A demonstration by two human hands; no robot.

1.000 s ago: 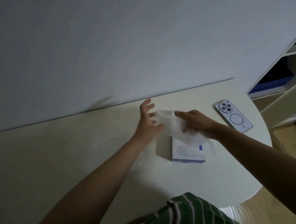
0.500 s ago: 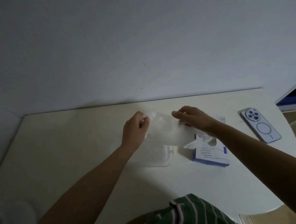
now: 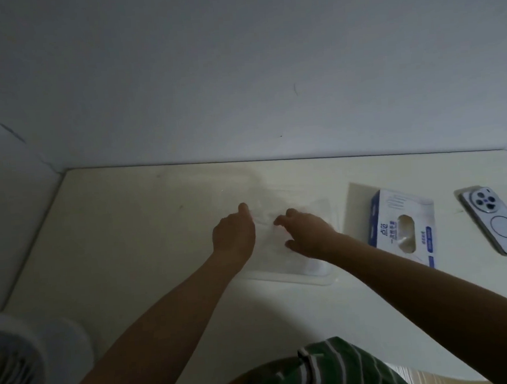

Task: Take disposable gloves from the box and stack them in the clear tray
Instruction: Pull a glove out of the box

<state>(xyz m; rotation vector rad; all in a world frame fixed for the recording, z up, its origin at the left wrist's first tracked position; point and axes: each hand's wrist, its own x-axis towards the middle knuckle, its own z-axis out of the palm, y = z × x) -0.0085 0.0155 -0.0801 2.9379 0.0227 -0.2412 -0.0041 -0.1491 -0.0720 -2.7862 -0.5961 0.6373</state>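
Lowered: glove (image 3: 283, 249) flat in tray (image 3: 314, 280), lengthwise near-far.

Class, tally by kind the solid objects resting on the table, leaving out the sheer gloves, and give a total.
Glove box: 1
Clear tray: 1
Smartphone: 1
Total: 3

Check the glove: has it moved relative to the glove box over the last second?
Yes. The glove went from above the glove box leftward and down into the clear tray, left hand and right hand on it.
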